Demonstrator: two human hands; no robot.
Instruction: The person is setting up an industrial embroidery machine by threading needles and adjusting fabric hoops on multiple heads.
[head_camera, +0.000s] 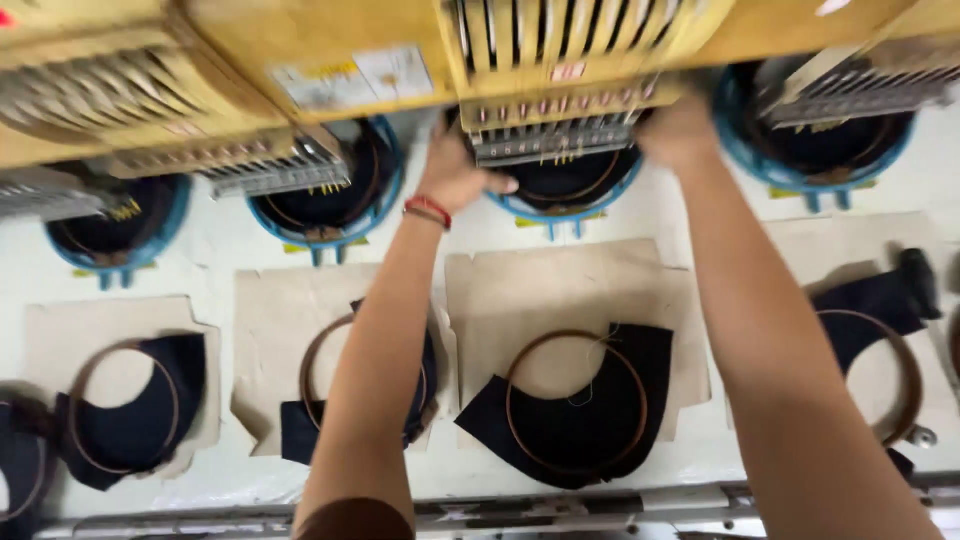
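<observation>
Under the machine head: both hands reach up to the blue-rimmed hoop (570, 190) holding dark fabric, below the yellow embroidery head (560, 60).
Left hand (455, 175): at the hoop's left edge, fingers curled on the rim, thumb pointing right; a red bracelet (428, 210) on the wrist.
Right hand (680, 130): at the hoop's right edge, fingers hidden behind the needle bar; its grip cannot be told.
Lie of the hoop: between the hands, straight ahead, equally near to both.
Room: needles (545, 140) close above; neighbouring hoops (325, 200) on either side.
Bench (220, 260): nearer, a brown ring on dark cloth (580, 410) over cardboard.
</observation>
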